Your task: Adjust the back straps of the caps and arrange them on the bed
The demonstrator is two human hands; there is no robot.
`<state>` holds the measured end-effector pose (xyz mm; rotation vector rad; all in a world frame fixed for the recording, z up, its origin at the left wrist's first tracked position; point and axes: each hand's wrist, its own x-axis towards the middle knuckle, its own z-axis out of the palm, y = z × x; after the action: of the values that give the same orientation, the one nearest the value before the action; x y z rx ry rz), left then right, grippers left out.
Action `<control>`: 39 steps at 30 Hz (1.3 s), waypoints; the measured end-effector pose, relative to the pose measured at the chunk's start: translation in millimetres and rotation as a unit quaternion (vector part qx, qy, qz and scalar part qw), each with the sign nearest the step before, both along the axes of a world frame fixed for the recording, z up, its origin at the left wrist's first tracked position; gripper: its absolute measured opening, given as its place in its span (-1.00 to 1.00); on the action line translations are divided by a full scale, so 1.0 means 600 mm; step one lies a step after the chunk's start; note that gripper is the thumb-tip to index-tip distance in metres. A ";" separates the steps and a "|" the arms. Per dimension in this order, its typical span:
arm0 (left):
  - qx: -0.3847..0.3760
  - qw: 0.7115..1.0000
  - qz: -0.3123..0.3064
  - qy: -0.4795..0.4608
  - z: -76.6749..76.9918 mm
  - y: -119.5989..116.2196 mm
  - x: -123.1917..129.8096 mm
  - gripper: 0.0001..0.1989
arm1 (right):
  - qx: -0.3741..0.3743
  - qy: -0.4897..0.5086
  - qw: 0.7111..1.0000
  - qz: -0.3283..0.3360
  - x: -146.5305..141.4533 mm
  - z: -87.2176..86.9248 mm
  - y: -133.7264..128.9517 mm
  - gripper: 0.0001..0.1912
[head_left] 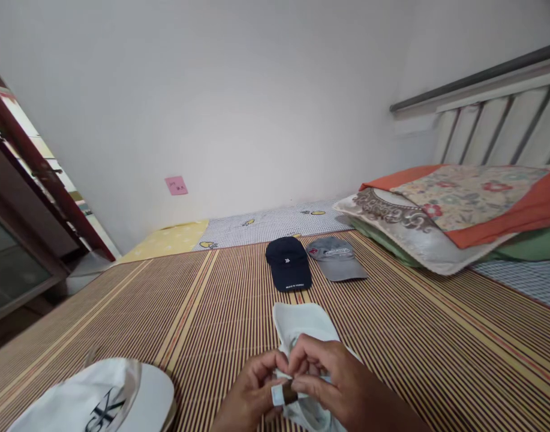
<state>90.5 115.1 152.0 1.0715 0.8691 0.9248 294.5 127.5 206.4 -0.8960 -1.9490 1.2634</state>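
Observation:
A pale, whitish cap (307,319) lies at the bottom centre, its brim pointing away and its inside partly showing. Over its near part, my left hand (257,387) pinches the cap's edge beside a small light tag and a brown strip. Close against it, my right hand (326,375) has its fingers bent and closed on the same part of the cap. The fingertips of both hands nearly touch, and they hide the exact spot being held.
Beyond are a navy cap (287,264) and a grey cap (337,259). A white cap with black letters (117,399) lies lower left on the striped mat (221,306). Folded bedding (472,204) is at the right, below a radiator (504,129). A pink note (176,185) is on the wall.

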 end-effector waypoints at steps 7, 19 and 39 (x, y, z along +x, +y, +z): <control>0.012 1.000 0.003 0.007 -0.007 0.002 -0.016 -0.59 | -0.038 -0.032 0.999 0.003 0.051 -0.001 0.019 -0.72; 0.025 1.000 -0.005 0.010 -0.009 0.004 -0.010 -0.61 | -0.024 -0.034 0.999 0.022 0.036 -0.005 0.019 -0.87; 0.005 1.000 0.008 0.010 -0.013 0.008 0.002 -0.58 | -0.076 0.016 0.996 0.045 0.042 -0.018 0.030 -0.82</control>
<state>91.7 120.0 144.4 1.0850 0.8911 0.9330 320.0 145.6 195.5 -0.8648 -1.9074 1.4858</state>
